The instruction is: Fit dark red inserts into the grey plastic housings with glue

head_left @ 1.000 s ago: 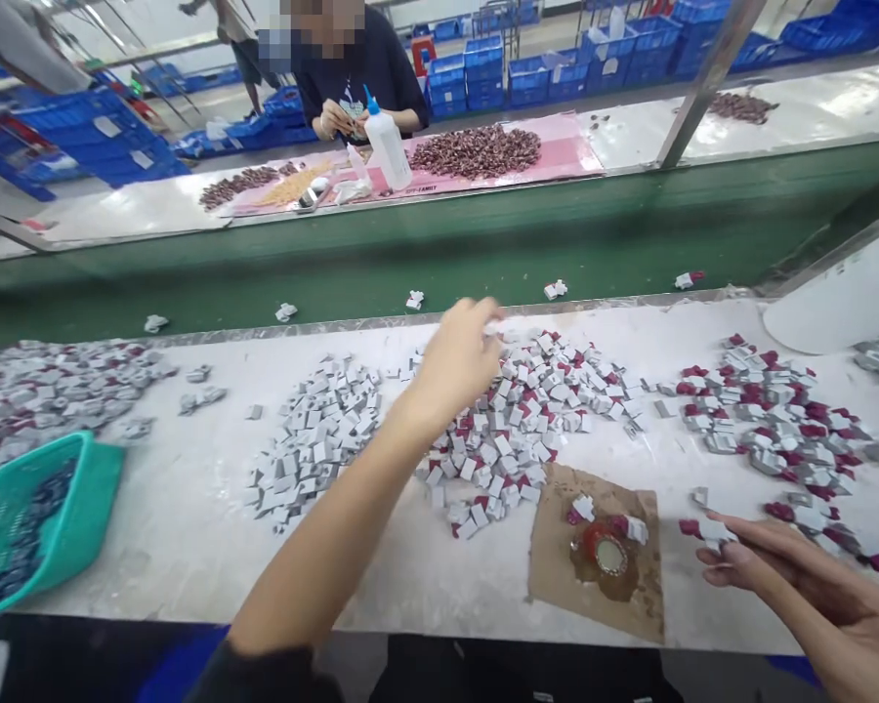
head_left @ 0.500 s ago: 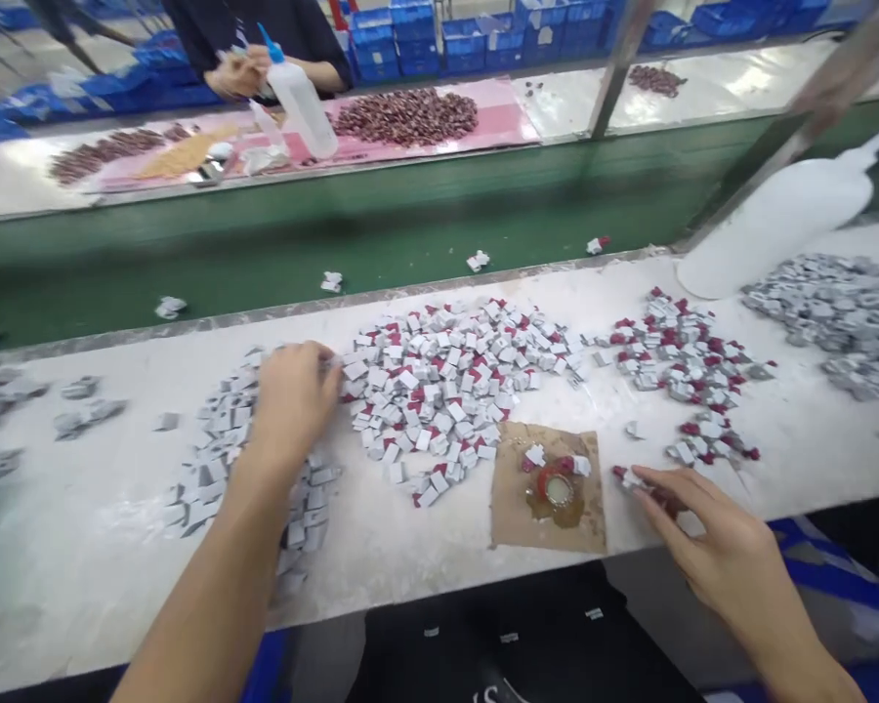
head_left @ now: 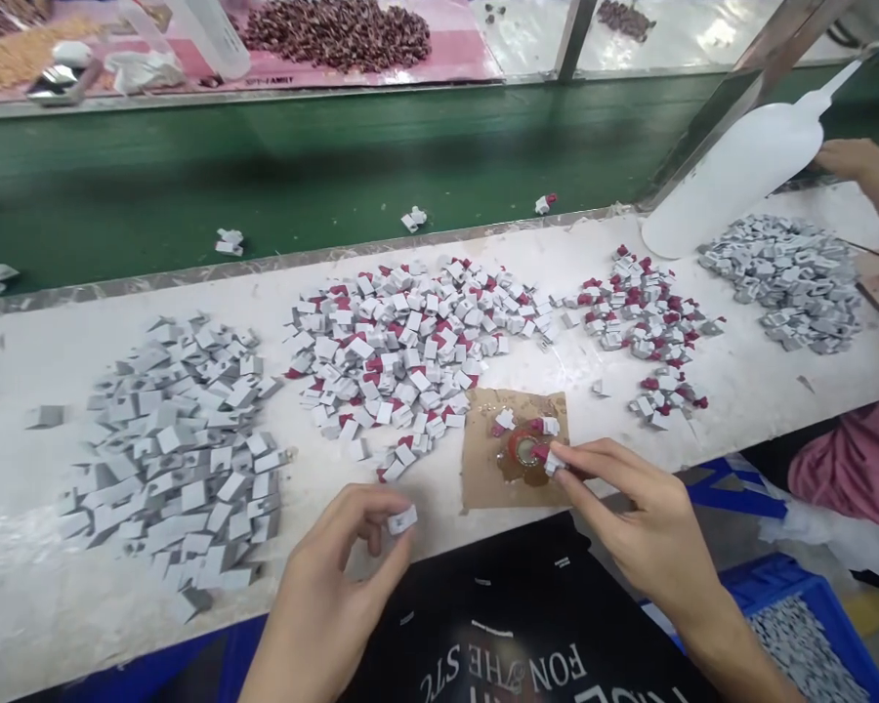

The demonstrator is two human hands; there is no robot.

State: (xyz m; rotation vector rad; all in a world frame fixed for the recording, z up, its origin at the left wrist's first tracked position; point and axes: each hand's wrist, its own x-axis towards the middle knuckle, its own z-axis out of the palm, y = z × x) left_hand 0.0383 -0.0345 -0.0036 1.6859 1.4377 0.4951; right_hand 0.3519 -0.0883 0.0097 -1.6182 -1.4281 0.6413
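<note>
Between thumb and fingers, my left hand (head_left: 344, 566) pinches a small grey plastic block (head_left: 402, 519) above the table's front edge. My right hand (head_left: 634, 498) grips a small grey and dark red plastic piece (head_left: 549, 459), its red end over a small round dish of liquid (head_left: 525, 448). The dish sits on a wet brown cardboard square (head_left: 483, 478). Two more grey-and-red pieces lie on the cardboard by the dish, one of them a white-grey piece (head_left: 505, 421). A pile of grey blocks (head_left: 183, 449) spreads left of my left hand. Behind the cardboard lies a heap of grey-and-red pieces (head_left: 402, 342).
Another grey-and-red pile (head_left: 645, 303) lies to the right, with a grey pile (head_left: 791, 278) beyond it. A large white squeeze bottle (head_left: 739, 181) leans there by a metal post. Another person's arm (head_left: 868, 171) reaches in at right. A green belt (head_left: 300, 166) carries several pieces.
My left hand has come from the grey pile toward me, with a block in it. My right hand has carried its piece left to the dish. The view has tilted down.
</note>
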